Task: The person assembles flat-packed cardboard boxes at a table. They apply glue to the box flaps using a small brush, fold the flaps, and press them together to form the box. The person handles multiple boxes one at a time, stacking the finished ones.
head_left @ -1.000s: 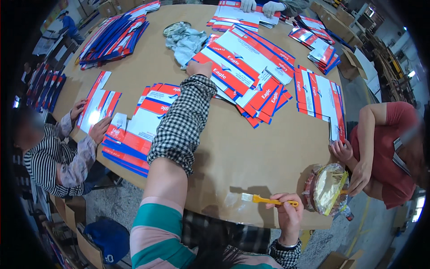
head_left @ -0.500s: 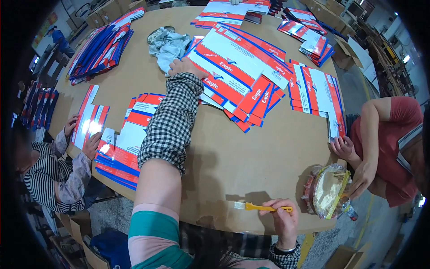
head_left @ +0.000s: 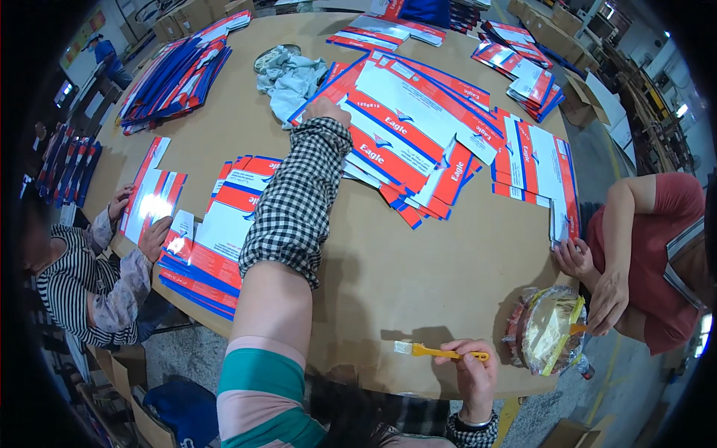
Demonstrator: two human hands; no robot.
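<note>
One yellow-handled flat brush [head_left: 423, 349] sits in the right hand [head_left: 478, 375], thumb and fingers closed on its smooth handle, its short pale bristles above the near edge of the table [head_left: 433, 291] and well apart from any carton. The left hand [head_left: 327, 110] reaches far across, fingers curled at the left edge of the top carton blank [head_left: 396, 119]; from here I can't tell whether they pinch it or just press. That blank, stiff, glossy, red, white and blue, tops a fanned heap [head_left: 415, 214] in the far half of the surface.

Every blank I can see lies flat, none folded up, so I'd judge the batch well short of finished. Whether any has been brushed, I can't make out.

Just left of the heap, a limp, crumpled grey cloth [head_left: 291, 88] partly covers a round tin [head_left: 275, 55]. Near the far-left corner leans a thick, ragged pile [head_left: 175, 78]. Along the left edge, a co-worker's hands [head_left: 154, 237] rest on a shiny single blank [head_left: 153, 196]. By the near-right corner stands a round tub [head_left: 549, 332] in crinkled clear plastic, pale stuff inside, another co-worker's hand [head_left: 609, 300] beside it.
</note>
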